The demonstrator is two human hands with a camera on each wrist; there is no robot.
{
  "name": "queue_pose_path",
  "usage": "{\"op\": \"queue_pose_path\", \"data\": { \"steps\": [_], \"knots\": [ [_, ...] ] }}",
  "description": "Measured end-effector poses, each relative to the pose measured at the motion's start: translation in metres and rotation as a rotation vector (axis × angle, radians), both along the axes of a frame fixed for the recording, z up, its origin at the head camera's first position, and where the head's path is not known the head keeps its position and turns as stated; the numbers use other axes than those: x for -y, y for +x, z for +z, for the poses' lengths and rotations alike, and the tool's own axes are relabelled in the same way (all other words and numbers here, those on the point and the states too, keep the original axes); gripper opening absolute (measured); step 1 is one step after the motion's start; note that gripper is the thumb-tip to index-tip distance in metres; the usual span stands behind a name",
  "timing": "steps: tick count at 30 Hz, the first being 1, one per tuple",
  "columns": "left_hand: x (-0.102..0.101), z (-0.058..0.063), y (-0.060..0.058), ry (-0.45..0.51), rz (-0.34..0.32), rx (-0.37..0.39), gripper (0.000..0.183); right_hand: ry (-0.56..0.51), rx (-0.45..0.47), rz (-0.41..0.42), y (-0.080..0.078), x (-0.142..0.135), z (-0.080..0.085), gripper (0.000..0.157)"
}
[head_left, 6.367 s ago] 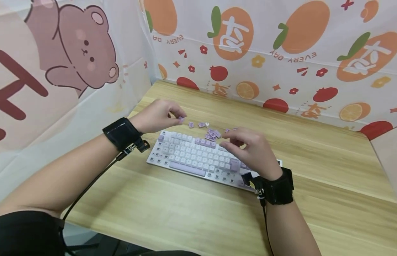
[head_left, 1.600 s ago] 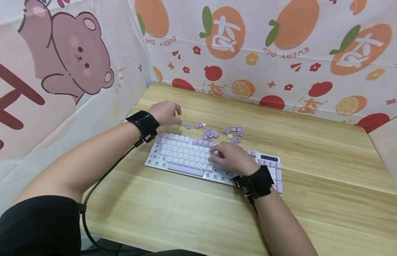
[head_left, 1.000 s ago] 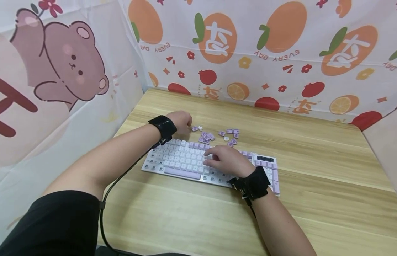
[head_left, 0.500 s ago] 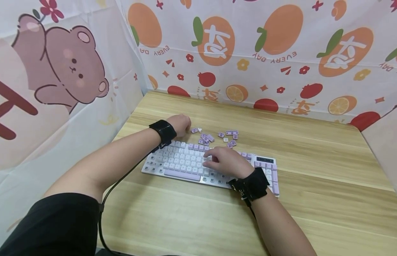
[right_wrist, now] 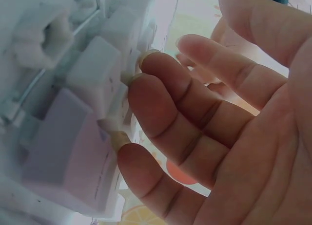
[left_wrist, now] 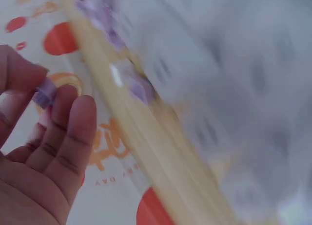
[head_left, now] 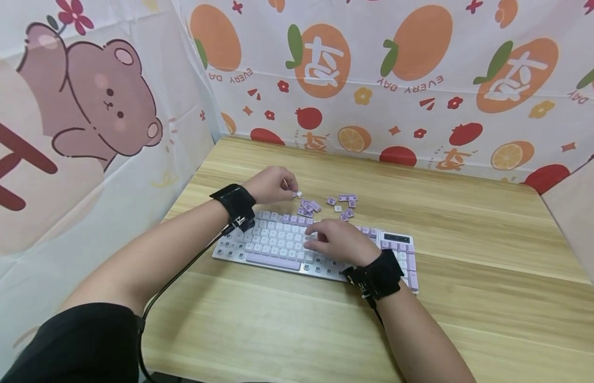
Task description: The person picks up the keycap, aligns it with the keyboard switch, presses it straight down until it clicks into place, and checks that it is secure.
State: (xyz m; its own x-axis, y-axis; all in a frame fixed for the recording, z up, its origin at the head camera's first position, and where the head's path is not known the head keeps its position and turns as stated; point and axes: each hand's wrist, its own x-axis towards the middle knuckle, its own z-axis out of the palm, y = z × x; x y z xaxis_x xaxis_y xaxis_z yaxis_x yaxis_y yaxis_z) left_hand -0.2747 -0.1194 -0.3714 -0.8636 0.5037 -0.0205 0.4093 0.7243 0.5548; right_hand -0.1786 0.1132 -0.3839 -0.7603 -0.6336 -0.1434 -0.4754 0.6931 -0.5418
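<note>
Small, purple, blocky keycap (left_wrist: 45,92), pinched between thumb and fingertip of the left hand (head_left: 273,186), beyond the far edge of the keyboard (head_left: 273,260), toward its left end; well away from the right hand (head_left: 344,242), set over the middle of the keys with thumb and fingers apart, gripping nothing. White-and-purple keyboard, long axis left to right, slightly slanted. Beyond, loose keycaps (head_left: 315,206) on the table (head_left: 258,314), nearest ones just beside the left hand.
</note>
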Motion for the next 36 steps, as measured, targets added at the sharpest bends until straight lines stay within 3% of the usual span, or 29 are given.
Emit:
{"op": "queue_pose_path", "data": {
  "steps": [9,17,22,28,32,36],
  "knots": [
    [-0.009,0.010,0.025,0.400,0.009,0.259,0.018,-0.049,-0.046,-0.019,-0.002,-0.005,0.002,0.032],
    [-0.024,0.006,0.044,0.841,-0.068,0.473,0.018,-0.258,-0.321,-0.105,0.000,-0.017,0.015,0.018],
    [-0.033,0.009,0.055,1.041,-0.084,0.562,0.022,-0.391,-0.474,-0.184,0.003,-0.025,0.029,0.019],
    [-0.046,0.016,0.065,1.179,-0.133,0.594,0.024,-0.507,-0.568,-0.177,0.007,-0.031,0.043,0.037],
    [-0.051,0.016,0.070,1.204,-0.179,0.570,0.017,-0.529,-0.601,-0.101,0.008,-0.030,0.047,0.047],
    [-0.050,0.009,0.077,1.216,-0.209,0.568,0.015,-0.552,-0.601,-0.021,0.010,-0.026,0.043,0.044]
  ]
}}
